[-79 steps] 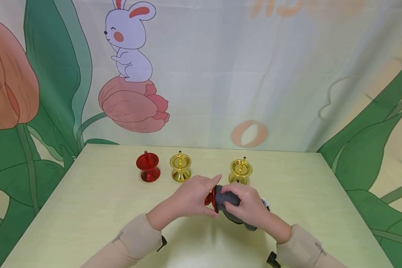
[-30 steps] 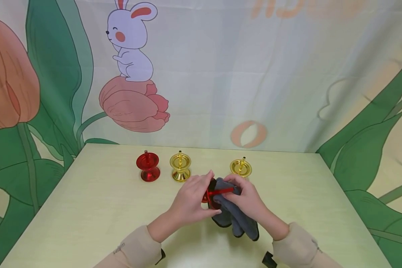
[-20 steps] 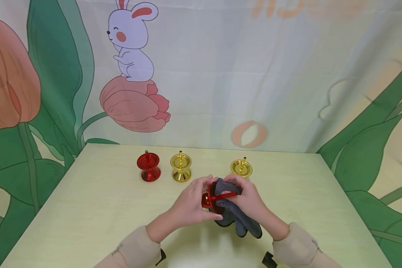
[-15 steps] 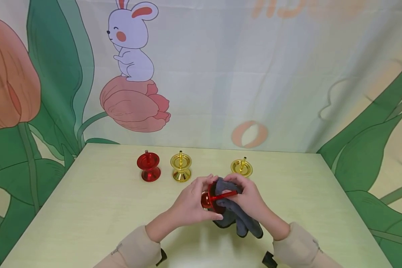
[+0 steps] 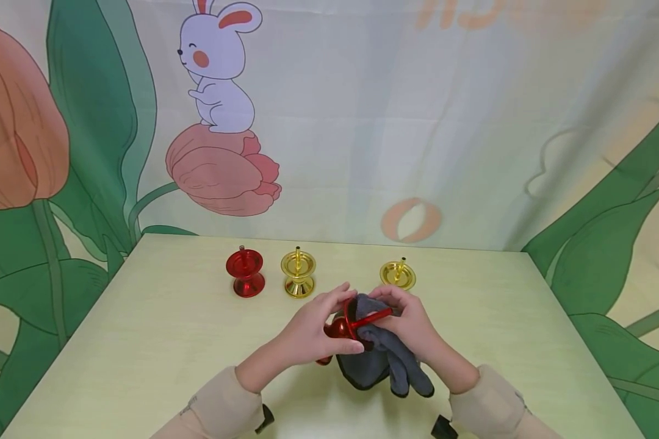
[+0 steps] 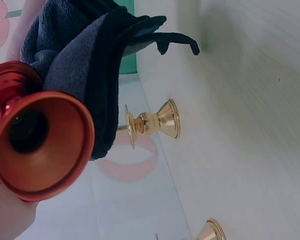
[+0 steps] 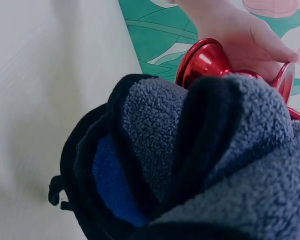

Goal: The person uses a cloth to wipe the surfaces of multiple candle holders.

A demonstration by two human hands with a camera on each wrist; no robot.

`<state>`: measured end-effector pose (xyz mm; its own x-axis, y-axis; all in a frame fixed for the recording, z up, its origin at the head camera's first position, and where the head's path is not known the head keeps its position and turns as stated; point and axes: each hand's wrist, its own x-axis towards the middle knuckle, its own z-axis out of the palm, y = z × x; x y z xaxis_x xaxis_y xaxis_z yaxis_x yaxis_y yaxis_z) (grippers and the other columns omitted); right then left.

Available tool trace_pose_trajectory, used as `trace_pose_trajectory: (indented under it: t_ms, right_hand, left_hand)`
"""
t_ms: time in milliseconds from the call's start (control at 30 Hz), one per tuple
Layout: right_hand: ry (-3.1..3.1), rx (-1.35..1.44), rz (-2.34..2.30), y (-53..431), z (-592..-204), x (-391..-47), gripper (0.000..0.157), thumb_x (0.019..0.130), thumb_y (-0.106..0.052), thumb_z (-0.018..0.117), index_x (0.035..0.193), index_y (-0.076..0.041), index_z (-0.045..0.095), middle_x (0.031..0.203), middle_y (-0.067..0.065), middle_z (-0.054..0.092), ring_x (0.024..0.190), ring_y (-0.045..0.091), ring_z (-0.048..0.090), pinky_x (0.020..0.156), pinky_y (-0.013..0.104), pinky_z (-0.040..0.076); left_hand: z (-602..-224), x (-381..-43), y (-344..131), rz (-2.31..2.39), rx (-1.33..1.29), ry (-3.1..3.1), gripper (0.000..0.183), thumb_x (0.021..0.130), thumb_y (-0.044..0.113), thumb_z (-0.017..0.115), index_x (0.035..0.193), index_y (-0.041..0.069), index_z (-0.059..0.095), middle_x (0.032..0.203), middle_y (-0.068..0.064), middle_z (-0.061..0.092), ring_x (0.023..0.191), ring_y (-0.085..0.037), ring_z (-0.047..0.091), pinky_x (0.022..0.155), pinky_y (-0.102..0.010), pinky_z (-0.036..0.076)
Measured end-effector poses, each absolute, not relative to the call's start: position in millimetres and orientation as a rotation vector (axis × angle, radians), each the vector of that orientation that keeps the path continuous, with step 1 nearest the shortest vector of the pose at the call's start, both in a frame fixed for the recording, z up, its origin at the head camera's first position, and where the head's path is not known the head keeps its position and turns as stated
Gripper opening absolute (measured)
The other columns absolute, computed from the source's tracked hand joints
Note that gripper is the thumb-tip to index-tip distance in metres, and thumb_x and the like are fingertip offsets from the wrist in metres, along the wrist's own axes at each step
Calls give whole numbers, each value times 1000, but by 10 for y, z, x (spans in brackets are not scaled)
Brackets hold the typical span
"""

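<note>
One red candlestick [image 5: 339, 328], gripped in the left hand [image 5: 311, 329] over the table [image 5: 170, 341], well inside its far edge, is newly tipped, foot [image 5: 323, 360] showing below that hand, apparently giving the grey cloth [image 5: 364, 367] held in the right hand [image 5: 412, 318] better access to the dish [image 5: 352, 310].

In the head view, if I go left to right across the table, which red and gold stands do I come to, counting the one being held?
Upright red stand, upright gold stand, tilted red stand gripped by the left hand, partly hidden gold stand behind the right hand.
</note>
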<state>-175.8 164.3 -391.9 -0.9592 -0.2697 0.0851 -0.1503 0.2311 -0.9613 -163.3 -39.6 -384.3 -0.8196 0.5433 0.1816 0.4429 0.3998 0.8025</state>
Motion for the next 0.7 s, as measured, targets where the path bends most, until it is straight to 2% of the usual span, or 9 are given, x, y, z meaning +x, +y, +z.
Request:
trace_pose_trajectory:
  t_ms: [100,167,300,367,533,600,700]
  right_hand:
    - [2348,-394,-1863,1649,-3921,-1755,29,76,1,61,104,1,54,100,18,61,85,16,59,75,23,49]
    - [2328,-392,-1874,1655,-3919,-1754,29,76,1,61,104,2,53,99,17,61,84,14,59,75,23,50]
    - [2301,-402,-1896,1659,-3898,-1750,30,76,1,60,105,5,52,100,19,60,82,11,59,73,23,50]
    - [2287,-391,-1915,1659,-3886,-1747,31,76,2,60,106,6,51,99,17,60,81,10,60,71,22,50]
    - [2270,-354,-1939,1671,-3882,-1749,32,76,4,58,107,7,51,94,5,61,81,11,59,71,22,50]
    - [2265,-353,-1939,1676,-3887,-1751,31,77,4,58,107,7,50,93,1,61,82,11,59,72,22,51]
    - [2235,-356,-1954,1681,-3893,-1752,29,77,3,58,105,5,51,91,-4,61,82,11,59,73,23,51]
  left_hand:
    - [-3837,-1650,-415,1421,892,2482,73,73,42,68,135,17,38,146,-1,23,124,-22,40,75,-21,51]
    - [-3838,-1660,-425,1423,895,2460,71,74,42,66,135,20,37,147,-1,21,127,-25,36,71,-19,50]
    - [-3857,-1670,-410,1448,876,2477,72,75,43,66,136,25,33,146,-1,23,129,-24,32,72,-20,51]
    - [-3868,-1666,-382,1507,843,2504,74,72,41,69,136,25,34,143,3,28,129,-20,33,79,-26,50]
    - [-3881,-1657,-322,1675,780,2539,62,67,33,76,121,21,48,137,12,38,127,-11,35,95,-39,41]
    - [-3886,-1659,-322,1700,772,2528,57,67,32,76,118,20,52,137,13,38,127,-10,34,91,-36,45]
    - [-3887,-1668,-336,1711,778,2491,59,68,32,75,121,20,53,137,13,37,127,-11,34,84,-33,49]
